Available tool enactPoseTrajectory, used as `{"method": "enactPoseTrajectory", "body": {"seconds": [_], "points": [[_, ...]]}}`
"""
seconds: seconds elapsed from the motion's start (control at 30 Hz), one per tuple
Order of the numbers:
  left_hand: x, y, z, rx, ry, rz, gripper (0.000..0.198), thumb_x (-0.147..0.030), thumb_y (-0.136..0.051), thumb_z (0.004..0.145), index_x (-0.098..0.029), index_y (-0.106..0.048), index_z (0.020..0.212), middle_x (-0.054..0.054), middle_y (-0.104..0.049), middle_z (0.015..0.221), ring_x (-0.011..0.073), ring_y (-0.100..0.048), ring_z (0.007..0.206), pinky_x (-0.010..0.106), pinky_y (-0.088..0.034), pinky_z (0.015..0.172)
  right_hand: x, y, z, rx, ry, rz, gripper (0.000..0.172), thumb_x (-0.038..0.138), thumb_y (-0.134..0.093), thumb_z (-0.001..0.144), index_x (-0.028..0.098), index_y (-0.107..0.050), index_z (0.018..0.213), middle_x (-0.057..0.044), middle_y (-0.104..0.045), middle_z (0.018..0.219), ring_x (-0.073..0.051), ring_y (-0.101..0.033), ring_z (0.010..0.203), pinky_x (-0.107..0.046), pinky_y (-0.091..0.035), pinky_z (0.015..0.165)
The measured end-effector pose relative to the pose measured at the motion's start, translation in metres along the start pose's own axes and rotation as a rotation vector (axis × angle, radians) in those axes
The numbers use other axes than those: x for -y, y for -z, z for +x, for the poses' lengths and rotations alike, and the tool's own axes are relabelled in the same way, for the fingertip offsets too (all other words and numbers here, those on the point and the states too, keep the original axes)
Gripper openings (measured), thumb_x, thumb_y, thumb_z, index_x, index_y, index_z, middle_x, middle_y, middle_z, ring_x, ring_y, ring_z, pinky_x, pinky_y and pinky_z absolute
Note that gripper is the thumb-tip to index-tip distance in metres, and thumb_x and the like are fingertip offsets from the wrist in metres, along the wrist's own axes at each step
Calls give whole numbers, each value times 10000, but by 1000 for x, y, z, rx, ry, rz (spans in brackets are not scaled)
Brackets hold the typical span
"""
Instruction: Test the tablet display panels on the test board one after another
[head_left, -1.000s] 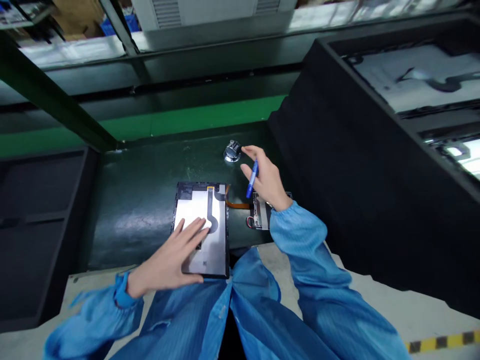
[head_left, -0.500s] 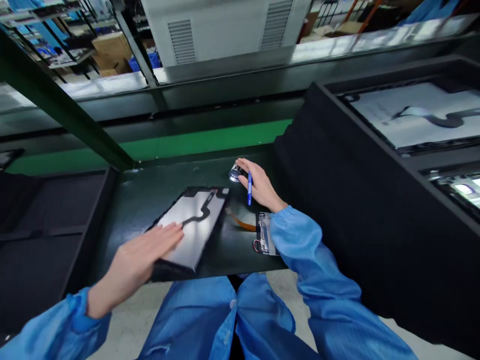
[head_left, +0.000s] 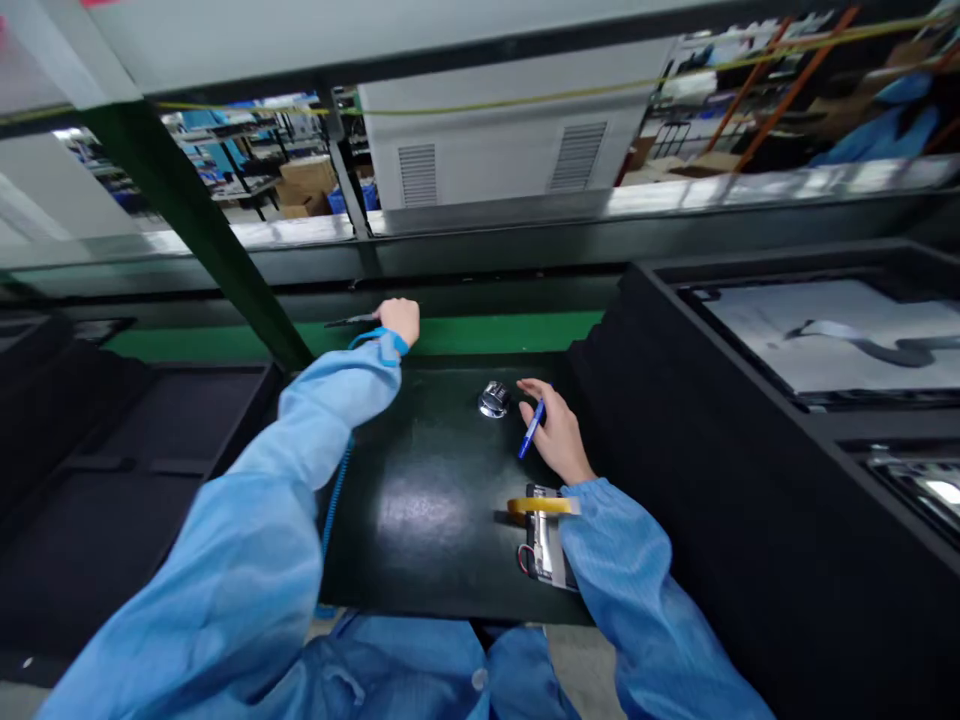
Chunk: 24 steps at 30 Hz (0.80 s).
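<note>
My left hand [head_left: 399,318] reaches over the green strip beyond the worktop, its fingers closed on a thin dark thing [head_left: 351,320] seen edge-on; its kind is unclear. My right hand [head_left: 555,425] has a blue pen [head_left: 532,428] tucked between its curled fingers. Just left of its fingertips, and apart from them, a shiny round metal piece [head_left: 493,400] sits on the dark worktop [head_left: 420,510]. By my right sleeve lies a small electronic module [head_left: 546,560] with an orange ribbon cable [head_left: 540,506] bent up over it. The sleeve covers part of the module.
A black foam tray [head_left: 750,400] rises at the right, with a silver panel [head_left: 847,330] in its upper compartment. At left stands another black tray [head_left: 150,420]. A green post [head_left: 195,230] slants up behind my left arm. A blue coiled cord [head_left: 335,500] hangs by the worktop's left edge.
My left hand has moved from the silver panel on the worktop to the green strip ahead. That panel is gone from the worktop. The ribbon cable now bends over the module. The view has tilted up.
</note>
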<state>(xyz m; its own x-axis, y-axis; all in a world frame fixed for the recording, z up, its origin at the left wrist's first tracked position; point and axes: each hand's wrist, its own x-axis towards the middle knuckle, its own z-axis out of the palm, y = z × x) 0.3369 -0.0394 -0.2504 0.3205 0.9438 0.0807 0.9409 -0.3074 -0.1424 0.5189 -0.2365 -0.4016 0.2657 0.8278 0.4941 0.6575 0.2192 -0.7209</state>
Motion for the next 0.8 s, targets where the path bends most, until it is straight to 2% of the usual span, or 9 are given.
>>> {"method": "enactPoseTrajectory", "body": {"seconds": [0.13, 0.2, 0.3, 0.37, 0.43, 0.57, 0.63, 0.7, 0.8], "points": [[-33, -29, 11, -53, -77, -54, 515, -37, -293, 992, 69, -329, 1494, 397, -423, 1464, 397, -447, 1394, 631, -416, 1042, -3, -1, 0, -3, -7, -18, 329, 321, -527, 944, 214, -558, 1254, -141, -672, 1249, -267, -662, 1187, -506, -512, 1048], [-37, -38, -3, -66, -187, -70, 564, -62, -275, 998, 44, -222, 1550, 373, -259, 1577, 381, -297, 1490, 652, -320, 1121, -2, -2, 0, -2, -12, -17, 325, 342, -506, 959, 218, -559, 1255, -138, -673, 1248, -261, -665, 1182, -493, -520, 1041], [-19, -49, -43, -17, -365, -73, 587, -181, -401, 1006, -12, -270, 1553, 291, -260, 1618, 332, -269, 1511, 599, -278, 1181, 1, -3, -2, 19, -19, -5, 327, 374, -472, 974, 225, -568, 1250, -132, -678, 1240, -261, -671, 1171, -488, -522, 1038], [15, -56, -82, 31, -418, -57, 577, -249, -467, 994, -67, -356, 1529, 236, -328, 1611, 314, -288, 1506, 583, -270, 1194, 4, -4, -3, 42, -25, 9, 340, 397, -478, 965, 225, -580, 1240, -135, -684, 1226, -281, -671, 1162, -516, -514, 1037], [62, -62, -128, 61, -363, -24, 566, -260, -484, 980, -103, -390, 1516, 212, -345, 1610, 321, -287, 1508, 610, -267, 1187, 6, -3, -3, 55, -38, -4, 369, 424, -488, 942, 223, -592, 1235, -143, -688, 1209, -310, -673, 1146, -546, -513, 1022], [170, -78, -228, 37, 59, 96, 593, -187, -436, 957, 41, -336, 1496, 363, -299, 1566, 467, -320, 1459, 733, -348, 1053, 5, -2, -1, 55, -63, -92, 416, 467, -492, 881, 256, -600, 1223, -137, -707, 1172, -351, -680, 1117, -561, -531, 978], [213, -90, -275, -36, 355, 185, 575, -213, -420, 966, 49, -355, 1474, 371, -377, 1516, 469, -417, 1394, 692, -426, 1004, 4, -2, 1, 70, -84, -109, 399, 486, -505, 856, 300, -598, 1196, -140, -714, 1159, -374, -683, 1101, -577, -538, 954], [241, -104, -313, -52, 495, 157, 492, -256, -458, 959, 4, -491, 1376, 329, -579, 1319, 435, -590, 1206, 564, -553, 864, 3, -2, 2, 83, -107, -124, 377, 516, -520, 825, 354, -592, 1158, -137, -721, 1127, -396, -689, 1069, -595, -546, 919], [253, -117, -346, -70, 536, 85, 293, -247, -458, 967, -126, -632, 1168, 204, -692, 1115, 329, -685, 1034, 407, -588, 789, -1, -4, 2, 96, -117, -140, 389, 559, -527, 787, 422, -573, 1148, -132, -725, 1080, -408, -696, 1029, -603, -560, 857]]}}
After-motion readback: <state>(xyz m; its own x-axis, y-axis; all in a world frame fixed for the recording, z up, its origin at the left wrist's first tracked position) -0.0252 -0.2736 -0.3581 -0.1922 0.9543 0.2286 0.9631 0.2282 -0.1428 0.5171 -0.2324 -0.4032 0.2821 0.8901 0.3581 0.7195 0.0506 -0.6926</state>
